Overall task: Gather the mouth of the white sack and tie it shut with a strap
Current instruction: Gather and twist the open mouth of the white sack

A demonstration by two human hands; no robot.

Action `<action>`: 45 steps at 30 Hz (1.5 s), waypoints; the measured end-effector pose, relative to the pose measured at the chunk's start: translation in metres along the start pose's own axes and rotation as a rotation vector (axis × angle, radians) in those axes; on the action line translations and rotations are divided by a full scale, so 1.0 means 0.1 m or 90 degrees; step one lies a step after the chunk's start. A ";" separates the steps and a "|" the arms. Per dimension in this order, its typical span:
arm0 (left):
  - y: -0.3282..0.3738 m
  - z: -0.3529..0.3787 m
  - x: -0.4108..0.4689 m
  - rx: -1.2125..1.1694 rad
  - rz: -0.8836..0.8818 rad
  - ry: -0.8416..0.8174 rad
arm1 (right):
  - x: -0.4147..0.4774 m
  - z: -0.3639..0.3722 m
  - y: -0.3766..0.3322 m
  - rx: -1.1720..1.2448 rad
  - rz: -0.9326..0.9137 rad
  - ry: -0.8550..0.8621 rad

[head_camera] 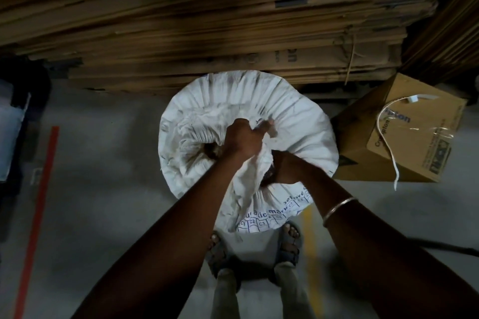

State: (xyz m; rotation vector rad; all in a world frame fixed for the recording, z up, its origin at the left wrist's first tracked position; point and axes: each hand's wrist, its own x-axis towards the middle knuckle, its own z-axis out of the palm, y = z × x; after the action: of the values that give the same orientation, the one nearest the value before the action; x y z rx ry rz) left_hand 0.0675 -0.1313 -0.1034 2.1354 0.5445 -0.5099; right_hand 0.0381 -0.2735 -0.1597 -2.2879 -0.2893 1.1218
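while hands (246,137) bunch the sack (298,116), a box (404,153) crowds it.

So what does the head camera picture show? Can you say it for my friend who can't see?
Seen from above, a person's left hand and right hand bunch up the mouth of a big white sack standing on the floor by their sandalled feet. A white strap lies on a cardboard box to the right, with flattened cardboard stacked behind.
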 end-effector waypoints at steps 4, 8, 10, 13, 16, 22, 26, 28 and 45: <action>-0.03 0.03 0.05 0.071 0.067 -0.057 | 0.02 0.17 0.06 -0.038 0.060 0.214; -0.30 0.10 -0.09 0.086 0.129 -0.068 | 0.03 0.10 0.02 0.078 0.088 0.264; -0.46 0.12 -0.13 0.121 0.124 -0.098 | 0.05 0.07 0.06 0.197 0.096 0.241; -0.72 0.08 -0.19 0.259 0.167 -0.124 | 0.02 0.05 0.10 0.390 0.071 0.258; -0.96 0.05 -0.18 0.285 0.236 -0.014 | -0.06 0.05 0.09 0.489 -0.004 0.199; -0.61 -0.30 0.10 0.174 0.132 -0.039 | -0.06 0.02 0.02 0.304 0.059 0.094; -0.12 -0.35 0.14 0.016 -0.007 -0.107 | 0.01 0.07 -0.09 0.075 0.073 0.030; 0.04 -0.20 0.06 -0.053 -0.106 -0.166 | 0.09 0.18 -0.13 0.046 0.041 0.105; -0.76 -0.49 0.27 0.123 0.230 -0.050 | 0.09 0.25 -0.11 0.277 0.127 0.337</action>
State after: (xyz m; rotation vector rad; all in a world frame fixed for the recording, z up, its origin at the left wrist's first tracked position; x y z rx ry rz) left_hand 0.0563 -0.0453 -0.1393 2.3176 0.0599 -0.4530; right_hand 0.0247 -0.2502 -0.1714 -2.1403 0.3606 0.5522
